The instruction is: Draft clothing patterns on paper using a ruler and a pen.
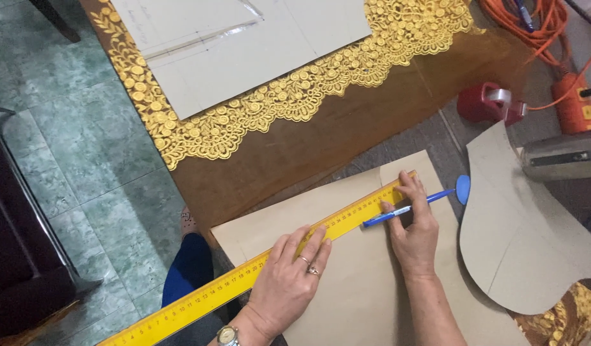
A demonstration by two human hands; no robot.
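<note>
Left hand (289, 279) lies flat, fingers spread, pressing long yellow ruler (244, 277) onto brown pattern paper (366, 282) at near table edge. Ruler runs diagonal across paper. Right hand (414, 234) pinches blue pen (404, 209) between thumb and fingers, pen tip touching ruler edge. Cut paper piece (526, 237) lies just right. Gold lace (257, 106) farther on table, red tape dispenser (491, 102) beyond.

Left hand (289, 279) pressed flat on long yellow ruler (244, 275), laid slantwise across brown paper sheet (353, 288). Right hand (414, 230) gripping blue pen (404, 209), tip at ruler's near edge. Curved paper pattern piece (519, 237) at right. Gold lace (270, 102) far left; red tape dispenser (487, 102) and orange cable (539, 25) far right.
</note>
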